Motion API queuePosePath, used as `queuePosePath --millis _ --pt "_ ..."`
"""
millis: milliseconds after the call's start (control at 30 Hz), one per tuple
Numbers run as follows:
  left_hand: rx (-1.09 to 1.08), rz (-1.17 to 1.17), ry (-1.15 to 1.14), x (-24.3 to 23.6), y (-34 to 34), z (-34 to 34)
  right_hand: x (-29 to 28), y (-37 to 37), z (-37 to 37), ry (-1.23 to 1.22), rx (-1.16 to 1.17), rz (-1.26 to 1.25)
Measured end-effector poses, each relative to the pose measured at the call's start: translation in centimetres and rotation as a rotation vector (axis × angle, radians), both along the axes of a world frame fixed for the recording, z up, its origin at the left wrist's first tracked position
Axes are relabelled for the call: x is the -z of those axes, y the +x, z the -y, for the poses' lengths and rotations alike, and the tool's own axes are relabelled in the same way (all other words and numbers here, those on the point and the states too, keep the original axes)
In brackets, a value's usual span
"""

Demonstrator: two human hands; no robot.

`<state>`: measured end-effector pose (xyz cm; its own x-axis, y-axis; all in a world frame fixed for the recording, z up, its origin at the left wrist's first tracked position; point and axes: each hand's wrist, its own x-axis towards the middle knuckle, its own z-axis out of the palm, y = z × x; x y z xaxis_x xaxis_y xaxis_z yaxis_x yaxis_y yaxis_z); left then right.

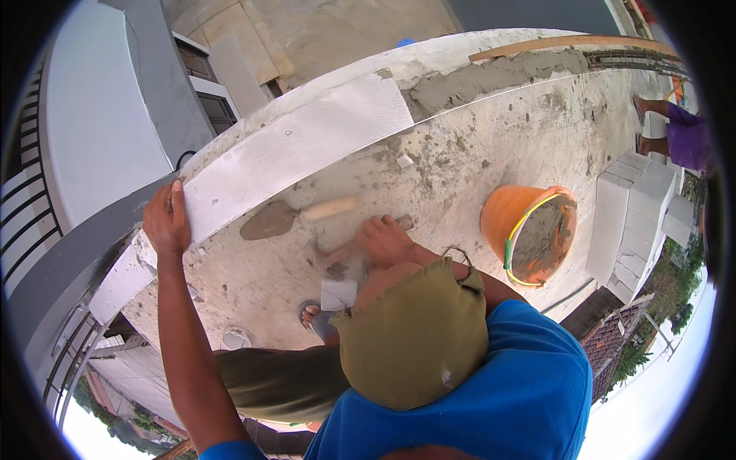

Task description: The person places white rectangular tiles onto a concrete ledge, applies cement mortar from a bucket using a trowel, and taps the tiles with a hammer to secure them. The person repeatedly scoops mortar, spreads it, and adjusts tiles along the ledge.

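My left hand [167, 220] lies over a row of smooth white blocks [299, 149], thumb apart and fingers against the blocks' surface. Low over the floor, my right hand [386, 239] is closed round a short tool [337, 253] that looks like a hammer. Motion blurs its head, and my raised knee hides part of that forearm. Between the two hands a pointed trowel [268, 221] with a pale wooden handle lies on the floor beside the blocks. A small white block piece [338, 294] sits close to my foot.
An orange bucket [498, 222] of grey mortar stands to the right, before stacked white blocks [632, 207]. Wet mortar [491, 80] runs along the wall beyond the laid block, beside a wooden plank [567, 46] and steel bars [636, 63]. At far right is another person in purple [686, 138].
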<state>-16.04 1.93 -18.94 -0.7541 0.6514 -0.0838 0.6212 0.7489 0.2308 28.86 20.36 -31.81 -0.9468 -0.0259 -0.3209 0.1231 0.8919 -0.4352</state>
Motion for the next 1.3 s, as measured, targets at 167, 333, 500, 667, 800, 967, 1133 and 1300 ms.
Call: queuePosePath --millis 167,333,500,667,800,967,1133,1300 --pt "-0.017 0.064 0.037 -0.5 0.0 -0.2 -3.4 3.4 -0.5 -0.355 0.289 0.091" --pt "-0.045 0.047 0.041 -0.7 0.4 -0.5 -6.6 6.3 -2.0 -0.841 1.060 0.141" --pt "-0.066 0.078 0.054 -0.7 0.2 -0.3 -6.6 3.7 -5.7 -1.246 1.773 -0.145" --pt "0.004 0.044 0.053 -0.2 0.0 -0.1 -5.7 3.7 -7.5 -1.160 1.715 -0.239" --pt "0.130 -0.148 0.040 -0.4 0.2 -0.2 -8.5 4.4 -6.7 -0.927 1.346 0.000" --pt "0.448 -0.183 0.027 -4.2 8.3 -7.7 -9.8 5.0 -9.6 -0.227 0.754 0.147" --pt "0.519 -0.157 -0.275 -5.1 14.5 -12.8 -11.8 2.2 -13.4 0.250 0.150 0.096" --pt "0.495 -0.174 -0.252 -3.4 14.0 -12.4 -12.2 -1.2 -16.6 0.322 -0.142 0.163"
